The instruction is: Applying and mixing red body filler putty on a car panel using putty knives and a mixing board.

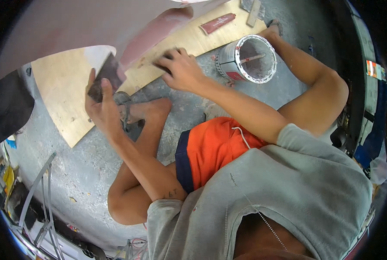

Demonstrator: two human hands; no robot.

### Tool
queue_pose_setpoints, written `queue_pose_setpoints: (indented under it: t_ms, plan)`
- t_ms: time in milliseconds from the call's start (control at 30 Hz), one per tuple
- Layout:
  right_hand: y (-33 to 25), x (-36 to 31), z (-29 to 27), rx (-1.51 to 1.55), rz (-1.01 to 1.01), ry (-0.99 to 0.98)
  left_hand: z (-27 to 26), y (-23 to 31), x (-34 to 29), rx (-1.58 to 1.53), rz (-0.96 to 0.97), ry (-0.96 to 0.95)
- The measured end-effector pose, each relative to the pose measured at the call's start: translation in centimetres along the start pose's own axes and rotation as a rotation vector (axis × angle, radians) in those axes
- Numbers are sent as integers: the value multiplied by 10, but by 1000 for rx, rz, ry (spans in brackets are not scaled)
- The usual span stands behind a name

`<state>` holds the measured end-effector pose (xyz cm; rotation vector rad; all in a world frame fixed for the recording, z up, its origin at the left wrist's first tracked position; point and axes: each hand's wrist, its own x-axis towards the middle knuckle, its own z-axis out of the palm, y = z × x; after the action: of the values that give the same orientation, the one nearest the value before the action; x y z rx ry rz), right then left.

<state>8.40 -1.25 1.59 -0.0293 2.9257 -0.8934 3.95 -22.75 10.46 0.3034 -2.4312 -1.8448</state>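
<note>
My left hand (101, 97) grips a flat rectangular plate (111, 71), dark and smeared with pinkish-grey paste, its thumb lying across the face. To the right, my right hand (182, 69) has its fingers curled round a small dark piece (162, 68), slightly blurred, whose kind I cannot make out. Both hands are in front of a large, smooth grey curved panel (85, 26) with a pinkish-red patch (156, 32) along its lower edge. My right hand is apart from that patch, just below it.
Plywood sheets (63, 102) lie on the grey floor (83, 169) under the panel. On the plywood rest a red tube (218, 24) and a wooden stick (253, 13). A paste-smeared open tin (236, 60) with a stick inside stands by my right arm. Metal tubes (46, 195) are at lower left.
</note>
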Motion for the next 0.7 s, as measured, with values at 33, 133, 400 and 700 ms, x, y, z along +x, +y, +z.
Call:
queue_pose_setpoints:
  t_ms: [33,133,400,700]
  plan:
    - [-4,24,1,-8,33,78,4,-5,5,20,17,-87]
    - [-4,79,27,-25,26,97,17,-24,5,50,-40,-223]
    - [-2,131,55,-240,26,-72,28,-45,7,79,-5,-290]
    - [8,143,70,-291,-32,-75,21,-56,9,191,39,-343]
